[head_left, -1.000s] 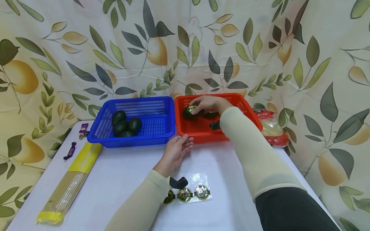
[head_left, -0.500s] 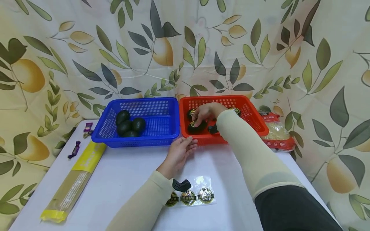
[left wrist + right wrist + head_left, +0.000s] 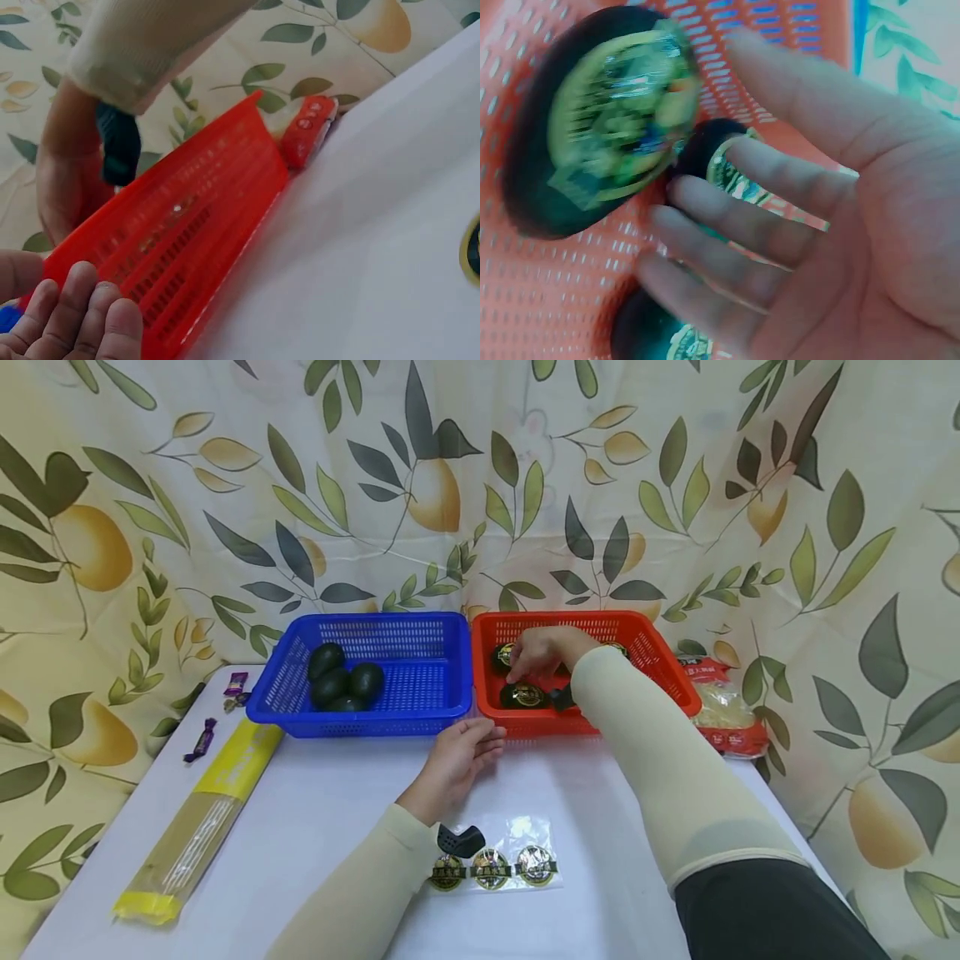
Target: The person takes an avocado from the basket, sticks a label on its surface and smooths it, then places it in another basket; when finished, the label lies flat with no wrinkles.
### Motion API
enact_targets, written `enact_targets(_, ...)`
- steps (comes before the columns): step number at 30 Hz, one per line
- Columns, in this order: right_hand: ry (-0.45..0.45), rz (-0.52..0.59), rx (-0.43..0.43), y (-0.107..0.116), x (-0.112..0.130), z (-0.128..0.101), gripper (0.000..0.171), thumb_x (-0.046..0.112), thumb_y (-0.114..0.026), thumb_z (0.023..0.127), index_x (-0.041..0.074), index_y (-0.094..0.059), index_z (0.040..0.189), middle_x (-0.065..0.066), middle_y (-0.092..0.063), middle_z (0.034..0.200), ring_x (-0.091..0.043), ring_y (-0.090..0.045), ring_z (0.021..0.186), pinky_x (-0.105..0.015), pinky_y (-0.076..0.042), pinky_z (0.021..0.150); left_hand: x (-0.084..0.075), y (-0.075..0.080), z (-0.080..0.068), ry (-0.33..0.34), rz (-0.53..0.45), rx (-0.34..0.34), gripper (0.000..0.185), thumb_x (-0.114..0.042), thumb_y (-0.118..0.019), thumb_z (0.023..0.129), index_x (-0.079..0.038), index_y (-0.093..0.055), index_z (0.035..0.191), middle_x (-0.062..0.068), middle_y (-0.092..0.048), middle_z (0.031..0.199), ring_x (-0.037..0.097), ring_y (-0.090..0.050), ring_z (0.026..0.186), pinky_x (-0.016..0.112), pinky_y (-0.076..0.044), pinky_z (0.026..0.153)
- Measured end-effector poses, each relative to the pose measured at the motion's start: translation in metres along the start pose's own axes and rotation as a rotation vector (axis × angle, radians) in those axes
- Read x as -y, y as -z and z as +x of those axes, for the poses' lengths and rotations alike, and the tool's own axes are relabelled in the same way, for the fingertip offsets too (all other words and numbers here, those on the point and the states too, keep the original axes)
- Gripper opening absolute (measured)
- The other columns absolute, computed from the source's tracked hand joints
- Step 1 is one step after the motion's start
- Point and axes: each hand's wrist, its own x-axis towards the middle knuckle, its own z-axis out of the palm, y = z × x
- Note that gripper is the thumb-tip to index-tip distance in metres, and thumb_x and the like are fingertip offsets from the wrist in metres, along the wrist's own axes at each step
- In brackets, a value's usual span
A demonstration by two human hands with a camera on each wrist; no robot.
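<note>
Head view: right hand (image 3: 542, 652), fingers loosely spread and gripping nothing, hovers over labelled avocados (image 3: 522, 695) in the red basket (image 3: 660, 662); left hand (image 3: 459, 758) rests flat at its 7 o'clock corner. Best released gently, label up.

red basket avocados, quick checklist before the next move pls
1. Right hand free: ok, fingers relaxed over the red basket, gripping nothing.
2. Stickered avocado set down: ok, it lies on the basket floor near the front wall, label up.
3. Left hand steadying the basket: ok, fingertips at its front wall.
4. Unlabelled avocados available: ok, a cluster lies in the blue basket.
5. Sticker sheet stocked: ok, three stickers show.
6. Count of avocados under the right hand: cannot tell, partly hidden.
</note>
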Motion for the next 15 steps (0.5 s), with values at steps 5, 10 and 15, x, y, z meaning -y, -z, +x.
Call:
enact_targets(5,0.115,-0.061,-0.135,-0.003,0.013,-0.003,0.037,0.033,-0.071,0.098,0.007,-0.067,0.124,-0.017,-0.068,0.116,-0.033,-0.065,0.107,-0.044,-0.057,0.099,-0.012,0.049,-0.016,-0.022,-0.02,-0.05,0.034,-0.015,-0.057,0.107,0.005,-0.055,0.134,0.015,-0.071,0.116,0.027,-0.068,0.109,0.033,-0.06,0.094)
enact_targets(10,0.227,-0.068,-0.277,-0.012,0.041,-0.007,0.029,0.029,-0.071,0.098,0.009,-0.068,0.117,-0.017,-0.07,0.107,-0.031,-0.064,0.096,-0.041,-0.056,0.087,-0.035,0.11,-0.037,-0.05,-0.107,-0.148,0.023,-0.015,-0.053,0.109,-0.003,-0.051,0.128,0.004,-0.07,0.107,0.022,-0.065,0.107,0.032,-0.058,0.096)
enact_targets(15,0.399,-0.046,-0.359,-0.025,0.077,-0.006,0.033,0.029,-0.07,0.098,0.008,-0.069,0.123,-0.009,-0.07,0.112,-0.024,-0.063,0.101,-0.036,-0.057,0.089,-0.065,0.168,-0.057,-0.022,-0.299,-0.296,0.023,-0.032,-0.053,0.11,-0.018,-0.045,0.126,0.005,-0.061,0.122,0.02,-0.059,0.115,0.031,-0.054,0.105)
